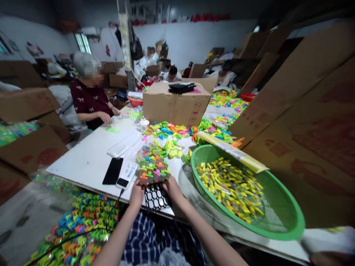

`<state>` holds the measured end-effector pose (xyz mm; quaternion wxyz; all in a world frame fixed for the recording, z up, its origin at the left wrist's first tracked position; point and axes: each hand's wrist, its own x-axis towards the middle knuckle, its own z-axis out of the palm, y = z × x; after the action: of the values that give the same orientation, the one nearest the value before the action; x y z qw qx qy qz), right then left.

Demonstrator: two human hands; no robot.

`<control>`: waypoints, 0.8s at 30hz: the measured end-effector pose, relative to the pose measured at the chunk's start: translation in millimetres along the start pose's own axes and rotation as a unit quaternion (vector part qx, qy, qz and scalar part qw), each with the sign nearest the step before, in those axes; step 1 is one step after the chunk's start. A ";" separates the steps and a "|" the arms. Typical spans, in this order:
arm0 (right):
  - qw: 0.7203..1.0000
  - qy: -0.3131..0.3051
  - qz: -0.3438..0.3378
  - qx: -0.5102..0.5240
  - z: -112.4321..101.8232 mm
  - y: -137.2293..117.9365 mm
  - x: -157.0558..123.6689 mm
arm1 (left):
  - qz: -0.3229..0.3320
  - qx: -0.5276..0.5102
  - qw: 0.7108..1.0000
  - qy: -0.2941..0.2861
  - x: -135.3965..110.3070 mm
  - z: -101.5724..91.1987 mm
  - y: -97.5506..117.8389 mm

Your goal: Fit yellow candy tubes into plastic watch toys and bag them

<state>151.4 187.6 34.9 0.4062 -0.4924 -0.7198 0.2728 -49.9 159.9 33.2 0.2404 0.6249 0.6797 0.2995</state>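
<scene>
The left hand (137, 194) and right hand (173, 189) meet the near edge of the surface (91, 162), one on each side of a black grid (155, 199) with pale openings. Just beyond the grid, and touching it in this view, stands a close block of pieces (155, 170) in green, orange, yellow and pink. Both hands reach its near corners; the fingers are mostly hidden, so I cannot tell whether either grip is clamped on the block, on the grid, or merely resting against them.

Left of the block lie a white device (128, 174) with a dark screen and a black phone (112, 171) beside it; a clear bag (122, 146) is behind them. Farther back are a lidded cup (144, 125), a loose heap (166, 129) of bright parts and a carton (173, 107) topped by a black stack (181, 88).

To the right, a green basket (294, 233) holds many small yellow packets (230, 188), with a long yellow packet (234, 151) across its far rim. At the surface's left side, a co-worker (90, 94) handles small parts.
</scene>
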 end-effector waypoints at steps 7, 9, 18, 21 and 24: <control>0.998 0.064 0.026 0.001 13.6 9.4 -4.1 | -0.002 0.041 0.999 0.006 -1.2 6.9 0.2; 0.997 0.072 0.031 0.009 17.7 13.2 -4.6 | -0.010 0.047 0.999 0.005 -2.1 8.9 0.2; 0.998 0.053 0.009 0.030 18.4 23.6 9.8 | -0.034 0.054 0.998 0.016 0.2 12.0 3.6; 0.998 0.056 0.002 0.035 20.8 18.7 14.4 | -0.029 0.056 0.998 0.012 -0.9 10.1 4.1; 0.997 0.061 0.009 0.037 23.3 13.9 16.5 | -0.025 0.065 0.998 0.008 -1.3 7.7 4.6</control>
<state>135.2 208.2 17.0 0.4652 -0.4989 -0.6787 0.2722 -41.2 159.6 31.0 0.2016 0.6198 0.7149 0.2535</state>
